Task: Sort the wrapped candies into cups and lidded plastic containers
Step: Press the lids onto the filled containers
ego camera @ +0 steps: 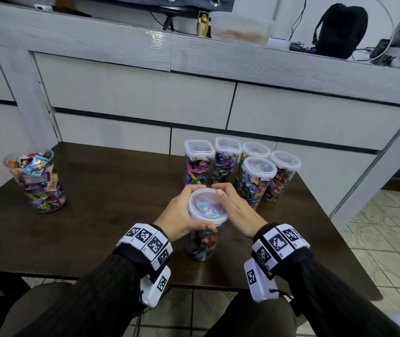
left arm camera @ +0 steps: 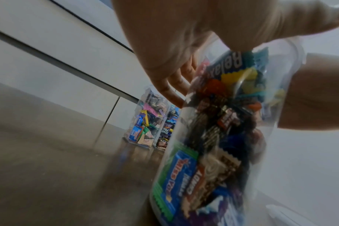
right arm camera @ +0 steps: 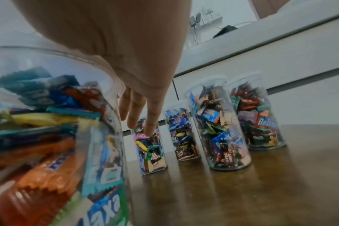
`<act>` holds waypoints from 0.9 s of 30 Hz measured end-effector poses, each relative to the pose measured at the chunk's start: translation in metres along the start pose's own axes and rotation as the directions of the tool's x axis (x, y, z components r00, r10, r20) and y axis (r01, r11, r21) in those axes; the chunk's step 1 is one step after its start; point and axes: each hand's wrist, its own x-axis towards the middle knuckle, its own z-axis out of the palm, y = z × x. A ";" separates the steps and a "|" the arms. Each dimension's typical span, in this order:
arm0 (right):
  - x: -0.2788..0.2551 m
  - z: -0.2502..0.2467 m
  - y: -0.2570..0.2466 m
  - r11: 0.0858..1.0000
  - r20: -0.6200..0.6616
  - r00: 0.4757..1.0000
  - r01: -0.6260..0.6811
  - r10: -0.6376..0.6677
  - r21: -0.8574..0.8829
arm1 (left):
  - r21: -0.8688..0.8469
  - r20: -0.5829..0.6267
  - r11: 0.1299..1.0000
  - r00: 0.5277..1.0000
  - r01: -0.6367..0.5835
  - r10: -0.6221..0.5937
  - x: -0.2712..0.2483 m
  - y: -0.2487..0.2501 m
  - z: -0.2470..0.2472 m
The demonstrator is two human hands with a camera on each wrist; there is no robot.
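Note:
A clear round container (ego camera: 203, 242) packed with wrapped candies stands near the middle of the dark table (ego camera: 111, 224), with its lid (ego camera: 207, 206) on top. My left hand (ego camera: 182, 212) curls round the lid's left rim, thumb on the near side. My right hand (ego camera: 236, 210) wraps the right rim, thumb lying on the lid top. In the left wrist view the container (left arm camera: 213, 145) fills the middle under my left hand (left arm camera: 174, 45). In the right wrist view it (right arm camera: 48, 137) sits at the left below my right hand (right arm camera: 130, 61).
Several lidded containers (ego camera: 257, 181) full of candies stand in a cluster just behind my hands, also seen in the right wrist view (right arm camera: 221, 130). An open cup (ego camera: 37, 181) heaped with candies stands at the table's far left. A grey drawer cabinet (ego camera: 145, 93) rises behind the table.

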 end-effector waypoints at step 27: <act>0.009 -0.014 -0.028 0.789 -0.144 0.990 -0.083 -0.007 -0.609 | 0.164 0.044 0.986 0.999 -0.022 0.015 0.012 -0.008 -0.004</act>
